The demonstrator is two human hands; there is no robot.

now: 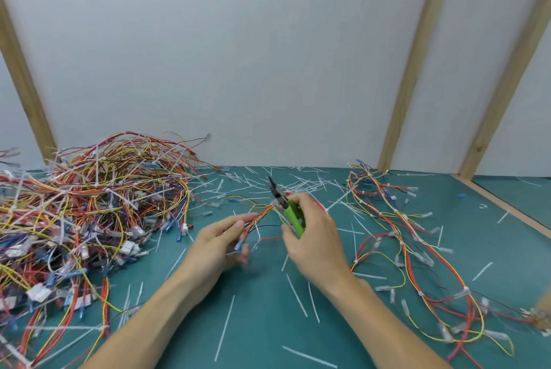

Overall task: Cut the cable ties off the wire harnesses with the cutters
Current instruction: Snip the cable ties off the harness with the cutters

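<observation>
Two bare forearms reach in from the bottom edge toward the middle of the teal bench (pixel 268 294). Left hand (pixel 217 242): its grip is clenched on a small wire harness (pixel 256 219), thumb and fingers pinching the red, orange and yellow strands just above their blue-tipped ends, which hang below the fingers. Right hand (pixel 313 237): its grip is wrapped round the green handles of the cutters (pixel 283 204), whose dark jaws point up and away, toward the wall; whether the jaws are parted cannot be told. The harness strands run from the left hand up to the cutters' head, where a white cable tie (pixel 273 204) seems to sit, though blur hides whether blade and tie touch.

Cut white tie pieces (pixel 298 294) lie scattered over the bench, thickest beyond the hands. To the left sits a large tangled heap of harnesses (pixel 89 204), many white ties among them. To the right, well apart from the hands, looser harnesses (pixel 417 249) trail across the bench. Behind stands a pale wall with wooden battens (pixel 411 70).
</observation>
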